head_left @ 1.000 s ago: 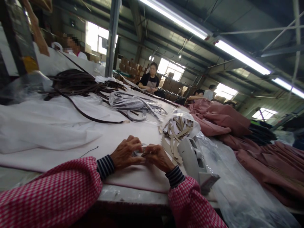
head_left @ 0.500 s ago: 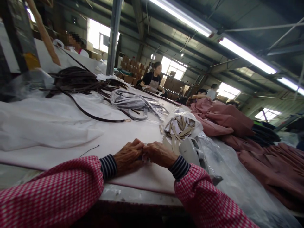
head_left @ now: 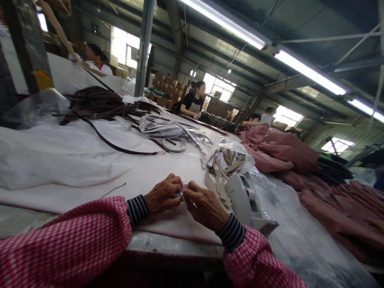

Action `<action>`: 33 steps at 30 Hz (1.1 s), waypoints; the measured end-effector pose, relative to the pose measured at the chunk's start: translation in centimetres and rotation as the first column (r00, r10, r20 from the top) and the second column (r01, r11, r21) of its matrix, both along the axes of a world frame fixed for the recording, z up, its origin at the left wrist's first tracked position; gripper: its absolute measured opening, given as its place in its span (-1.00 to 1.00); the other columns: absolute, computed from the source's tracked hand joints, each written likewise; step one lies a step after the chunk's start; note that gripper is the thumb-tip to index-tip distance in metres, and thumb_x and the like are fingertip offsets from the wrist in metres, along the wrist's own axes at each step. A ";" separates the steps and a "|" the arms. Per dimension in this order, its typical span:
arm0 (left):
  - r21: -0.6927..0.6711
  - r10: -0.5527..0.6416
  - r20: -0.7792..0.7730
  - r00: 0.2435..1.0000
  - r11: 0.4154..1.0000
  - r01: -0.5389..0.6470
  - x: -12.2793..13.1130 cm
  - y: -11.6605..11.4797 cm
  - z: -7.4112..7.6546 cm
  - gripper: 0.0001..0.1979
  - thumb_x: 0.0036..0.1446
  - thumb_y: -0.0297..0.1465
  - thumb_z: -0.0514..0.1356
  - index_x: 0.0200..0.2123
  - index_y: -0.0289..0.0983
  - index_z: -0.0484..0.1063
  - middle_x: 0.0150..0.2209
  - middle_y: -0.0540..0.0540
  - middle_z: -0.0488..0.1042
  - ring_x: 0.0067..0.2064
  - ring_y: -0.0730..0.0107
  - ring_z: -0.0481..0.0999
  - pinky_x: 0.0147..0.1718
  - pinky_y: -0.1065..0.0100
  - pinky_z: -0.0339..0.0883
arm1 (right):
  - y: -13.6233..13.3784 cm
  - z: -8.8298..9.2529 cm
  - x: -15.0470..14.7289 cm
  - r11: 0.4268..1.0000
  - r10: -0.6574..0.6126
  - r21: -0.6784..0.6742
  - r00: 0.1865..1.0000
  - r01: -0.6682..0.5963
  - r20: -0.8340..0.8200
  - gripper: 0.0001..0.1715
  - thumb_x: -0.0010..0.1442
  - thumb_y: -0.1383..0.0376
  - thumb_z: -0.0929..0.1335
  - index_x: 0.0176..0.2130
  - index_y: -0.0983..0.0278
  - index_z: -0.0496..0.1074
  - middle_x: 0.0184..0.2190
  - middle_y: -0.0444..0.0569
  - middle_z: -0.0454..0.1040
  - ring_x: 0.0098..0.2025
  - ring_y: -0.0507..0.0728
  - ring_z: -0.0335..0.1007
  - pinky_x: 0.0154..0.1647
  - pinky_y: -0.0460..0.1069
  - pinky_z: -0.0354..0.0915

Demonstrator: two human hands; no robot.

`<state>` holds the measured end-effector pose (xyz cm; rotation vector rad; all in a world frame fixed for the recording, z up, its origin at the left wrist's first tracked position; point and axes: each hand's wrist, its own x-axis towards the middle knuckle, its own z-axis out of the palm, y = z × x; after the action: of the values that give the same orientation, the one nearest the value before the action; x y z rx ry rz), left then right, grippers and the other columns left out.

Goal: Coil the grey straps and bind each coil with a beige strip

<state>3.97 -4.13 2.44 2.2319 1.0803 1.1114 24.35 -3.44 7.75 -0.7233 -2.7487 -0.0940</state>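
Observation:
My left hand (head_left: 162, 196) and my right hand (head_left: 204, 206) rest together on the white table (head_left: 156, 168) near its front edge. Both are closed, fingertips meeting in a pinch around a small greyish piece (head_left: 179, 195) that is mostly hidden by the fingers. Just right of my right hand stands a grey tape dispenser (head_left: 244, 200). Behind it lies a clear plastic bag of beige strips (head_left: 229, 158), with several loose strips (head_left: 217, 186) spilling toward my hands. A thin dark thread (head_left: 112, 190) lies left of my left hand.
A pile of dark brown straps (head_left: 96, 102) and a bundle of grey straps in plastic (head_left: 168, 130) lie farther back. White cloth (head_left: 51, 156) is heaped at left. Pink garments (head_left: 300, 160) cover the right side. Other people (head_left: 193, 102) work at the far end.
My right hand has slid slightly toward me and to the right, its wrist now lower. The pinch between both hands has stayed together over the small piece.

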 end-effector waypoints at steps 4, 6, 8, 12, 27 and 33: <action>-0.094 0.066 0.128 0.990 0.994 -0.055 -0.4 0.4 0.8 -0.87 0.11 -0.36 0.20 -0.44 -0.27 0.46 -0.20 -0.14 0.50 -0.07 0.14 0.42 -0.01 0.15 0.25 | -0.8 -0.9 0.2 0.998 -0.064 -0.013 0.989 0.062 -0.135 -0.62 0.31 0.46 0.29 0.10 0.22 0.35 -0.01 0.06 0.40 -0.01 0.20 0.39 -0.07 0.04 0.44; -0.148 0.061 0.174 0.983 0.988 -0.035 -1.2 0.6 1.2 -0.85 0.09 -0.34 0.20 -0.44 -0.28 0.50 -0.16 -0.14 0.51 -0.07 0.16 0.47 -0.03 0.18 0.30 | -0.9 -2.3 0.2 0.998 -0.068 0.003 0.977 0.070 -0.201 -0.47 0.34 0.45 0.28 0.26 0.19 0.24 0.08 0.11 0.37 0.08 0.24 0.35 -0.02 0.10 0.47; -0.205 0.053 0.225 0.973 0.979 -0.005 -2.0 0.8 1.5 -0.83 0.07 -0.33 0.19 -0.44 -0.28 0.53 -0.13 -0.15 0.51 -0.10 0.17 0.50 -0.08 0.21 0.35 | -0.9 -3.8 0.2 0.996 -0.071 0.028 0.965 0.080 -0.254 -0.46 0.37 0.44 0.25 0.29 0.20 0.21 0.10 0.14 0.37 0.11 0.26 0.33 0.02 0.13 0.48; -0.289 0.061 0.298 0.952 0.957 0.029 -2.9 1.1 2.1 -0.78 0.12 -0.27 0.21 -0.44 -0.28 0.55 -0.09 -0.17 0.52 -0.05 0.11 0.49 -0.04 0.18 0.32 | -0.6 -5.6 0.2 0.996 -0.071 0.032 0.957 0.083 -0.282 -0.67 0.41 0.42 0.24 0.12 0.24 0.36 0.08 0.12 0.41 0.13 0.26 0.32 0.18 0.20 0.39; 0.139 0.069 -0.248 0.966 0.990 -0.034 -1.7 0.5 -1.1 -0.78 0.20 -0.19 0.36 -0.30 -0.23 0.52 -0.05 -0.10 0.51 0.01 0.14 0.41 -0.07 0.20 0.36 | 0.7 -4.4 -0.1 0.971 -0.096 -0.239 0.937 0.013 -0.336 -0.86 0.30 0.37 0.44 -0.14 0.18 0.60 -0.15 -0.04 0.54 -0.06 0.17 0.40 -0.02 0.02 0.35; 0.146 0.088 -0.158 0.984 0.987 -0.065 -1.3 0.5 -1.8 -0.83 0.15 -0.24 0.40 -0.34 -0.20 0.55 -0.06 -0.07 0.49 -0.01 0.18 0.40 -0.07 0.22 0.34 | 4.3 -0.6 -0.6 0.878 0.013 -0.473 0.993 -0.066 -0.113 -0.80 0.32 0.36 0.42 -0.33 0.26 0.65 -0.33 -0.11 0.56 -0.29 0.04 0.46 -0.19 -0.09 0.31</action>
<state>2.70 -3.58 0.66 2.4475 1.1966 1.0805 23.73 0.87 7.10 -0.7598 -2.6978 0.6368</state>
